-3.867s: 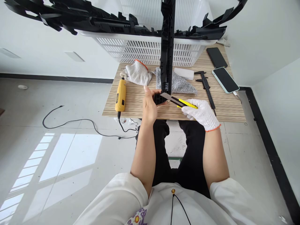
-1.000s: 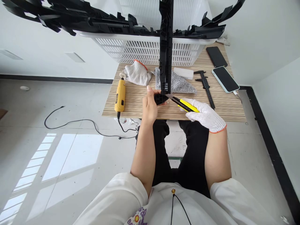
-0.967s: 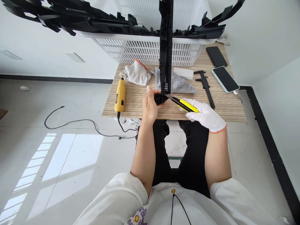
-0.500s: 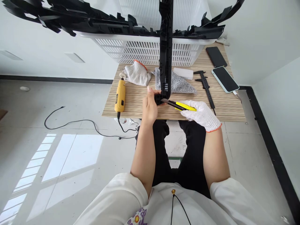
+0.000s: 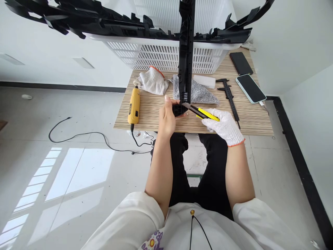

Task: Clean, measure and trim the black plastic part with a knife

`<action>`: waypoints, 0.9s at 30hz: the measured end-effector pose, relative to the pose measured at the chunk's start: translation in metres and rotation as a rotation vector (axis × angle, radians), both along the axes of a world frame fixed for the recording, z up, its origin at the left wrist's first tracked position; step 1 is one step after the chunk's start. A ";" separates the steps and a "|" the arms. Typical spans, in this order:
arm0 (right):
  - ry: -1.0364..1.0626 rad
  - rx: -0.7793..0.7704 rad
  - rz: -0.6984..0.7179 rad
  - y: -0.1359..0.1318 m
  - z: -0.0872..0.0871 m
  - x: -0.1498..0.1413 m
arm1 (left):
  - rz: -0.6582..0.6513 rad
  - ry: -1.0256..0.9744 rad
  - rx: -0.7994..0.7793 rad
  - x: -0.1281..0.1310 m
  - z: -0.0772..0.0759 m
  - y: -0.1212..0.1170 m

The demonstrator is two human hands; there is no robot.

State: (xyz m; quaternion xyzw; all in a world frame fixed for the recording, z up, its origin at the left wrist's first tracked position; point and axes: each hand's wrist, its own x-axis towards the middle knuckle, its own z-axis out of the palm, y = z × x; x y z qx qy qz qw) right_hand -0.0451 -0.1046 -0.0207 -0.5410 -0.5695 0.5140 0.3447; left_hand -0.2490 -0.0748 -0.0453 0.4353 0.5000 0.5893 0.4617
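Observation:
A long black plastic trim piece (image 5: 185, 59) runs from the basket down toward me. My bare left hand (image 5: 168, 116) grips its near end, thumb on top and some fingers hidden beneath. In a white knit glove, my right hand (image 5: 224, 126) is closed around a yellow and black utility knife (image 5: 208, 114). Its extended blade lies against the near end of the trim piece, close to my left fingers. Whether the edge bites into the plastic I cannot tell.
A white slatted basket (image 5: 163, 55) with more black plastic parts (image 5: 109, 27) stands at the back of the table (image 5: 148, 119). Around lie a yellow rotary tool (image 5: 134, 107), a spare glove (image 5: 154, 81), a grey cloth (image 5: 203, 93), a caliper (image 5: 230, 99) and two phones (image 5: 251, 88) (image 5: 241, 63).
The knife blade has shifted slightly up and its angle is steeper, with my gloved right hand tilting along. My left hand keeps its hold on the trim piece.

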 end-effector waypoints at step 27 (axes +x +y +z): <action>0.047 0.010 0.017 0.001 0.000 0.003 | -0.008 -0.027 0.005 0.002 -0.001 0.001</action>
